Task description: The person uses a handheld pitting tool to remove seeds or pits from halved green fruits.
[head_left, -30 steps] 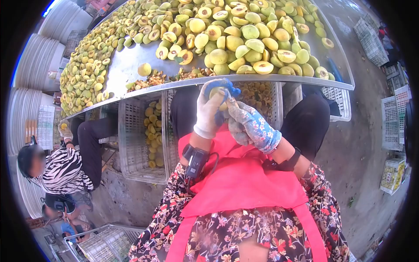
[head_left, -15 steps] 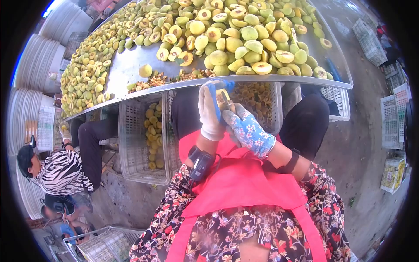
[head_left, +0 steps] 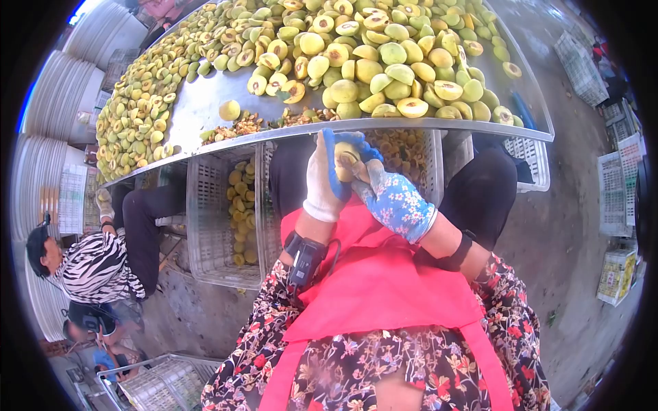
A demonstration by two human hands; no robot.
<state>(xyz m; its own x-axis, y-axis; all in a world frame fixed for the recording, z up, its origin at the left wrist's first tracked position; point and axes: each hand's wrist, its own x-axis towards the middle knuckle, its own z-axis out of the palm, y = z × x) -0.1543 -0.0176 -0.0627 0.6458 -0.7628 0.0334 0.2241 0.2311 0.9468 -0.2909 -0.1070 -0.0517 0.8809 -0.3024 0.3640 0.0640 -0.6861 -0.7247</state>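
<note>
My left hand (head_left: 323,179), in a white glove with a blue palm, cups a yellow-green peach half (head_left: 345,155) just below the metal table's front edge. The hollow side of the fruit faces my right hand (head_left: 397,204), which wears a blue flowered glove. Its thumb and fingers are closed and press at the fruit's inner side. Whatever they grip is hidden by the fingers and too small to make out. Beneath both hands stands a crate (head_left: 434,164) with brownish pits and scraps in it.
On the metal table (head_left: 199,106) lie many peach halves (head_left: 394,52) and a strip of pit scraps (head_left: 240,127). A crate (head_left: 195,233) of fruit halves stands left of my knees. Farther left sits a co-worker (head_left: 92,270) in a striped top. Crates (head_left: 615,188) line the right side.
My left hand has tilted and opened around the peach half, showing its inner side more. My right hand's fingers have moved onto the fruit. The co-worker's gloved hand has shifted slightly.
</note>
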